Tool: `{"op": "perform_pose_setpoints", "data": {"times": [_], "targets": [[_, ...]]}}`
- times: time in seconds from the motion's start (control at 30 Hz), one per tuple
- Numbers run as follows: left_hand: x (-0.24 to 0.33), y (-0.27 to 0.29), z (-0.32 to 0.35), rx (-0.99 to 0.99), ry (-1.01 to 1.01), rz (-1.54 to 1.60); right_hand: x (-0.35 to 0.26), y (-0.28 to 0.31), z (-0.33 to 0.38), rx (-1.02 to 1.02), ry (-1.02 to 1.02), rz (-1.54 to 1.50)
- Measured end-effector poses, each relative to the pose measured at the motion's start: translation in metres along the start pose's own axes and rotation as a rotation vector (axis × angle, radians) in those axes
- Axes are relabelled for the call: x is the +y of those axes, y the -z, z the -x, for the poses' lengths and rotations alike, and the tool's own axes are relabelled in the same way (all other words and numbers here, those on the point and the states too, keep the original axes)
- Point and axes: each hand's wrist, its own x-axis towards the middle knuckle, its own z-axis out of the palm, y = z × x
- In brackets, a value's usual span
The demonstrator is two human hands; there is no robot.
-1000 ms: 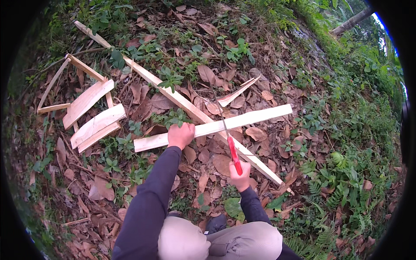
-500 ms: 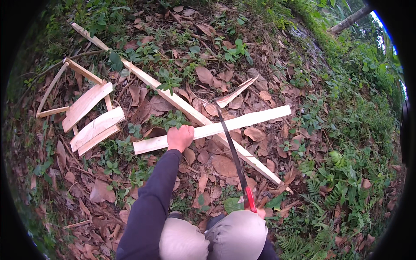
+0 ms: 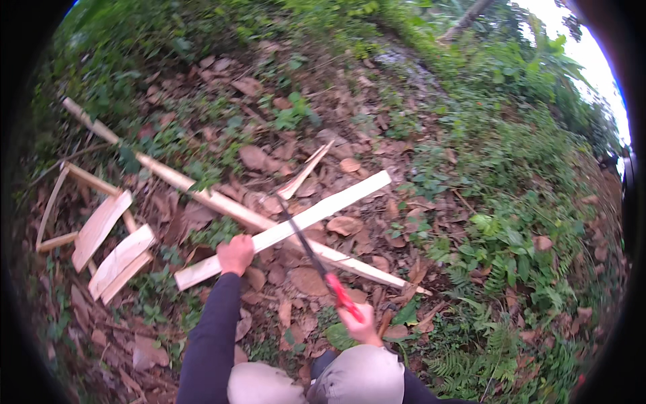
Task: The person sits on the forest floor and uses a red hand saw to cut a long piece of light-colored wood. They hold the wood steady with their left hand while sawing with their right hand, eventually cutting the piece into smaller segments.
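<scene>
My left hand [image 3: 235, 254] is closed around the near-left part of a pale wooden plank [image 3: 343, 203]. The plank lies across a long, narrow timber [image 3: 171, 176] that runs diagonally over the leafy ground. In my right hand [image 3: 362, 326], in front of my knee, is the red handle of a saw [image 3: 309, 248]. Its dark blade slants forward and left across the plank, to the right of my left hand, with its tip past the far edge. Motion blur hides the teeth, and I cannot tell whether the blade is cutting into the wood.
A small nailed wooden frame with slats [image 3: 102, 229] lies at the left. Beyond the plank is a split wood offcut [image 3: 306, 171]. Dry brown leaves [image 3: 309, 281] and low green plants cover the ground; ferns [image 3: 498, 347] grow at the lower right. My knees [image 3: 356, 377] are at the bottom.
The whole view has shifted and turned, so the wood appears farther left and lower. My right hand and the saw handle have come forward, nearer the plank. My left hand keeps its hold.
</scene>
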Motion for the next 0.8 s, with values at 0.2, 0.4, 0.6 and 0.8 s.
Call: {"op": "perform_pose_setpoints", "data": {"times": [0.2, 0.4, 0.6, 0.8], "targets": [[-0.003, -0.013, -0.001, -0.033, 0.118, 0.06, -0.004, 0.002, 0.007, -0.014, 0.146, 0.015], [0.012, 0.006, -0.001, -0.124, 0.197, 0.151, 0.01, -0.042, -0.04, 0.08, 0.306, 0.049], [-0.007, -0.002, 0.01, -0.147, 0.12, 0.105, 0.012, 0.002, 0.063, -0.01, 0.24, -0.019], [-0.033, -0.036, 0.007, 0.007, -0.024, -0.106, -0.023, -0.062, -0.065, -0.01, 0.405, 0.056]]}}
